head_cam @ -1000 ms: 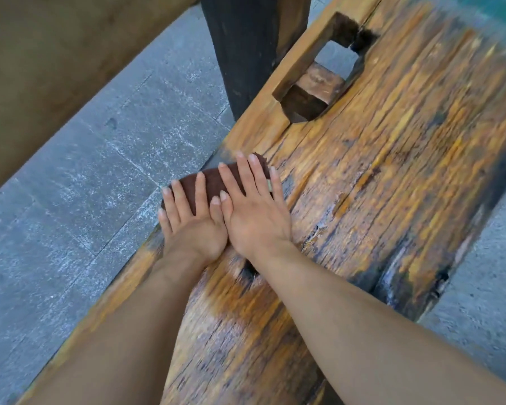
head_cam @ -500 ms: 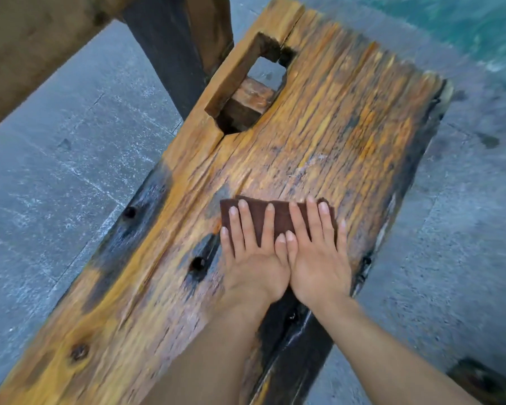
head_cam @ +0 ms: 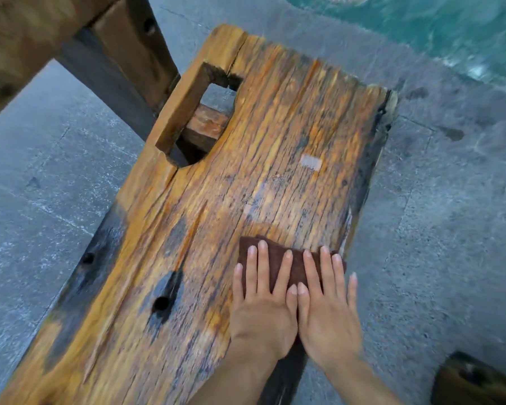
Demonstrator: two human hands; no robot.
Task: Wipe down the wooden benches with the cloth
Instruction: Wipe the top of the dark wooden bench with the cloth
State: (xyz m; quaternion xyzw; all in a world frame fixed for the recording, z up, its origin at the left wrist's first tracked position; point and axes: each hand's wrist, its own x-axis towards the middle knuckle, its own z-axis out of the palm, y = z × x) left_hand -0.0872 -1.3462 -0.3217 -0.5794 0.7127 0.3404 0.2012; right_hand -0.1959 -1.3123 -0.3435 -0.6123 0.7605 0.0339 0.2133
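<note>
A dark brown cloth point(head_cam: 287, 258) is lying flat near the right edge of the weathered, orange-brown wooden worktop point(head_cam: 216, 214).

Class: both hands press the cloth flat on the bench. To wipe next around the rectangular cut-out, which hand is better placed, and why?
The left hand. It lies on the cut-out's side of the cloth, while the right hand sits at the bench's opposite edge.
</note>
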